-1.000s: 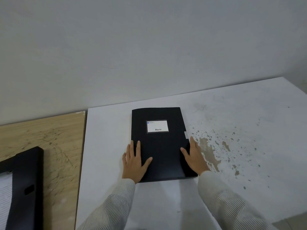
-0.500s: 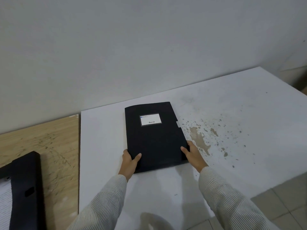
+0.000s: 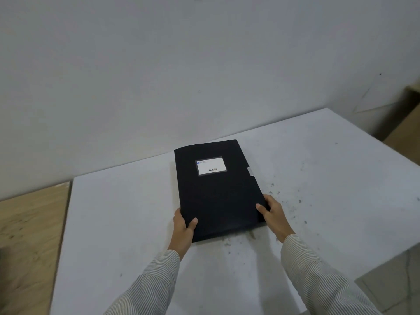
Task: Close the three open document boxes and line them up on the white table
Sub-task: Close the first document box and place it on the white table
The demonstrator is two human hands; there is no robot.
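Observation:
A closed black document box point(image 3: 218, 192) with a white label lies flat on the white table point(image 3: 118, 223), slightly turned. My left hand point(image 3: 183, 226) grips its near left corner, thumb on the lid. My right hand point(image 3: 272, 212) grips its near right edge, thumb on top. Whether the box rests on the table or is just lifted I cannot tell. No other document box is in view.
A wooden table point(image 3: 29, 235) adjoins the white table on the left. The wall runs close behind both. Dark stains point(image 3: 293, 205) speckle the white top to the right of the box. Tiled floor point(image 3: 395, 273) shows at the lower right.
Both hands went from lying flat on the lid to gripping the box's near corners. The box has shifted to the right across the stained patch, and the open box on the wooden table left the view.

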